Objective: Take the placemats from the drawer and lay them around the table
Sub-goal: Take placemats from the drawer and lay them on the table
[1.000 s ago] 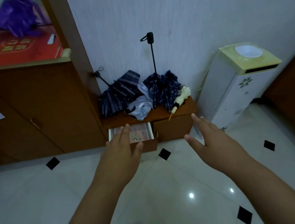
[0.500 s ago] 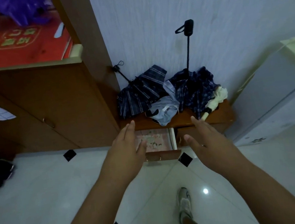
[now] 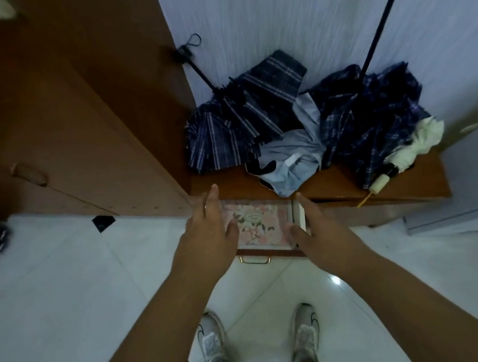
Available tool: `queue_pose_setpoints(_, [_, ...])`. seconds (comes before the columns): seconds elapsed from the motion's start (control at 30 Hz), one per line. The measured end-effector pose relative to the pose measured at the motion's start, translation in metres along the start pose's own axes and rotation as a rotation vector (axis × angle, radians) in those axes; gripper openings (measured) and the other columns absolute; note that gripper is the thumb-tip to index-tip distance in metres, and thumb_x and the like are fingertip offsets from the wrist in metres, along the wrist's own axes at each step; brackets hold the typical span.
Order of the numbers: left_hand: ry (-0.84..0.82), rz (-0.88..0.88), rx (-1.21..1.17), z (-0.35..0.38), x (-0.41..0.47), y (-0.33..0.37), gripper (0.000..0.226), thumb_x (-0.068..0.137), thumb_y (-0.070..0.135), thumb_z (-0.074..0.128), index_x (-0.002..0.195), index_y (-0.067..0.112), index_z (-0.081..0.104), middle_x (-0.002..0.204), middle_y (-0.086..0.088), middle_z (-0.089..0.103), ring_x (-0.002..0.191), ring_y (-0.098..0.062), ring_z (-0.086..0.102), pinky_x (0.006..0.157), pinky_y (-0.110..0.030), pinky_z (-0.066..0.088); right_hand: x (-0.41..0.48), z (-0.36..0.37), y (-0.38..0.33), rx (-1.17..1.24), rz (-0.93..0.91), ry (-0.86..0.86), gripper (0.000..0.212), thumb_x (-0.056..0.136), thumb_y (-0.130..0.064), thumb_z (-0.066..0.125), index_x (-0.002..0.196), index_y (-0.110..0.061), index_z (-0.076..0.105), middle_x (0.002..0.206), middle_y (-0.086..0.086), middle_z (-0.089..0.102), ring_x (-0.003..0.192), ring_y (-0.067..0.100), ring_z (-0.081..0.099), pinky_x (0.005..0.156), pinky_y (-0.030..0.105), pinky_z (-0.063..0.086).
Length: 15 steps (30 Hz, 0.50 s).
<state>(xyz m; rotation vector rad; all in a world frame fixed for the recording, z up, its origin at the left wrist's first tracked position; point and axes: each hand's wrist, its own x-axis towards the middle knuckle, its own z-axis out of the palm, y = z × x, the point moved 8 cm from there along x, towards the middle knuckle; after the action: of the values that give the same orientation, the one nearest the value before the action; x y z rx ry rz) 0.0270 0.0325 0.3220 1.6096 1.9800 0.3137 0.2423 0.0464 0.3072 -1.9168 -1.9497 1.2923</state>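
Left hand (image 3: 208, 234) and right hand (image 3: 320, 230): spread wide, empty, above open drawer (image 3: 267, 252). Placemats (image 3: 260, 223): floral stack lying flat inside drawer. Risk: pinching top mat only, leaving remainder; umbrellas (image 3: 283, 113) overhang cabinet's front edge, may snag.

Single head-worn wide-angle view, no second view to share scene. Looks steeply down and forward from standing height: own shoes (image 3: 213, 342) at bottom edge, white tiled floor (image 3: 63, 297) below, wall (image 3: 285, 14) rising at top. Open drawer (image 3: 267, 249) sits centre frame, near, within arm's reach. Strong wide-angle bending at edges; tall cabinet (image 3: 53, 114) leans inward at left.
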Motion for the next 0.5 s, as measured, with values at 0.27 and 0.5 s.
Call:
queue_pose_setpoints(0.27, [-0.18, -0.031, 0.12, 0.105, 0.089, -0.076, 0.077, 0.098, 0.037, 0.051, 0.16, 0.022, 0.006, 0.16, -0.015, 0.026, 0.129, -0.04, 0.047, 0.1, -0.054, 0.047, 0.099, 0.097, 0.077, 0.075, 0.112, -0.051, 0.058, 0.098, -0.036, 0.049, 0.15, -0.024, 0.028, 0.143, 0.004, 0.049, 0.127, 0.023, 0.051, 0.101, 0.036, 0.044])
queue_pose_setpoints(0.5, [-0.272, -0.06, 0.248, 0.185, 0.134, -0.128, 0.079, 0.099, 0.039, 0.048, 0.16, 0.023, -0.001, 0.155, -0.017, 0.033, 0.122, -0.041, 0.054, 0.095, -0.05, 0.05, 0.162, 0.165, 0.142, 0.018, 0.285, -0.142, 0.069, 0.099, -0.04, 0.046, 0.156, -0.022, 0.012, 0.154, 0.01, 0.036, 0.129, 0.028, 0.05, 0.093, 0.028, 0.042])
